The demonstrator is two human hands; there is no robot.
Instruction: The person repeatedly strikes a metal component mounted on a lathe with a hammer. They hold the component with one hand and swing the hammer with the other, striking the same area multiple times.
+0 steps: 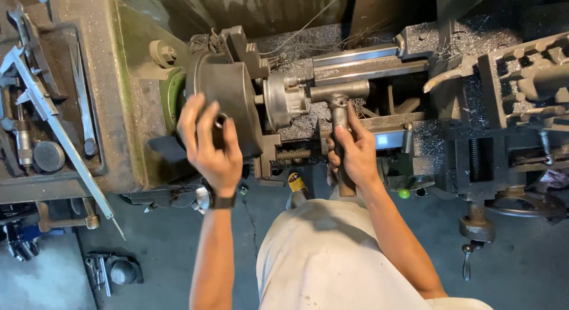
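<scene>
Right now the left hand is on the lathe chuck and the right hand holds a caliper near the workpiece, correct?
Not quite. The head view shows the left hand on the chuck, but the right hand holds a T-shaped chuck key, not a caliper, near the workpiece.

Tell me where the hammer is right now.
In the head view, the hammer is right of centre, gripped by the right hand, its head beside the metal workpiece in the lathe chuck.
</scene>
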